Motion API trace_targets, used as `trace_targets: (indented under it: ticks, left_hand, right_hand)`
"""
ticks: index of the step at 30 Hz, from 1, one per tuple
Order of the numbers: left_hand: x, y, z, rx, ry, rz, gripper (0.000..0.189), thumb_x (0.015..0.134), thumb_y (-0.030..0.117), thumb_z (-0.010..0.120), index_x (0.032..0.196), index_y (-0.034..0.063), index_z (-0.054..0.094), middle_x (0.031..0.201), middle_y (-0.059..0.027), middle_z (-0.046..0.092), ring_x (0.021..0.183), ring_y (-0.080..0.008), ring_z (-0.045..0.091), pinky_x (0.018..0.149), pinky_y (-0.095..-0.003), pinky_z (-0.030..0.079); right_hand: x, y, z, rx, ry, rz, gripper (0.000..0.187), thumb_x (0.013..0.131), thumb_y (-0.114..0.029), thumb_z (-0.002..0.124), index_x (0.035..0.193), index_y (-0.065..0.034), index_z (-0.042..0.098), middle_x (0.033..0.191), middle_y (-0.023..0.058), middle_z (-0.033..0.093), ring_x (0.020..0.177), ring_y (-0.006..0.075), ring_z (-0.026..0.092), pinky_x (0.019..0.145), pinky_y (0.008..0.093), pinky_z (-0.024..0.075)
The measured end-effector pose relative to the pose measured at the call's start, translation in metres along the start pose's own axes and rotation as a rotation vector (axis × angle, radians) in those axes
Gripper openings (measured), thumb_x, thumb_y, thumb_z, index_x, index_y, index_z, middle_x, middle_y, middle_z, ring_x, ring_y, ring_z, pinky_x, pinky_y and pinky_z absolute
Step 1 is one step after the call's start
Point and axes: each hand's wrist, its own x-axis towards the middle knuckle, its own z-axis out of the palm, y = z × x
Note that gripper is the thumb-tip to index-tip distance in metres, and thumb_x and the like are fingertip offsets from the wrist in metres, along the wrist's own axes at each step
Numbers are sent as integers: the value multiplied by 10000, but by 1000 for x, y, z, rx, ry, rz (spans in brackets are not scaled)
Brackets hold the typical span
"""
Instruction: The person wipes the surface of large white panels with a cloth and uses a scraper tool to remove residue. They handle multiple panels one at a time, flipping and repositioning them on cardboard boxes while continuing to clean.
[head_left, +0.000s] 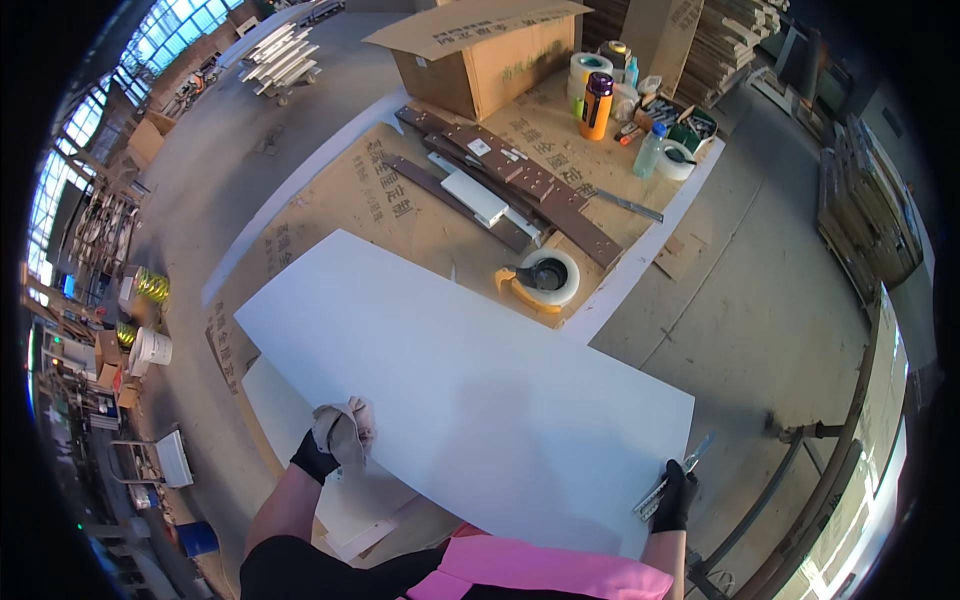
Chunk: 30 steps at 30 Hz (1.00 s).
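Note:
A large white panel lies across the near part of the cardboard-covered table, in front of my body. My left hand, in a black glove, holds a crumpled light cloth against the panel's near left edge. At the panel's right end, my right hand, also gloved in black, is closed around a utility knife; its fingers are partly hidden. A small ruled metal piece shows beside that hand. Under the left part of the panel is another white board.
Beyond the panel are a tape roll with a yellow-handled tool, brown drilled strips, a metal ruler, an orange bottle and an open carton. Stacked panels stand at the right, near a metal frame.

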Motion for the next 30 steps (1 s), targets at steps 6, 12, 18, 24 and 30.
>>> trace_targets:
  ticks: [6,12,18,24,30]
  left_hand:
    - [17,-27,-30,-40,218,-128,197,1014,280,469,882,168,374,700,-9,329,611,-187,405,544,-347,353]
    - [56,-31,-58,-109,136,-126,197,1007,232,461,868,156,343,732,4,290,606,-182,341,523,-347,310]
    - [101,-23,-76,-8,126,-107,151,984,175,454,887,137,344,766,2,258,629,-167,306,550,-328,308]
    - [160,-7,-107,536,70,142,187,945,99,498,1094,-2,449,934,-61,440,821,-194,465,688,-369,441]
    - [224,23,-167,106,201,97,386,1048,242,334,1293,-1,507,1362,-118,491,1237,-239,501,1008,-430,468]
  right_hand:
    - [21,8,16,-69,41,-9,281,814,-182,673,602,-72,524,554,-7,501,467,107,453,452,299,325]
    - [41,32,40,32,51,30,268,822,-181,654,618,-88,507,555,-19,474,445,94,420,423,283,290]
    - [53,51,71,88,88,38,229,869,-212,632,689,-109,535,639,-29,496,574,103,463,536,295,355]
    - [83,69,116,292,134,-52,268,873,-202,639,655,-118,506,643,-39,478,588,90,444,546,284,343]
    - [108,74,164,284,24,-60,234,899,-231,643,707,-147,538,680,-46,502,651,94,488,613,291,391]
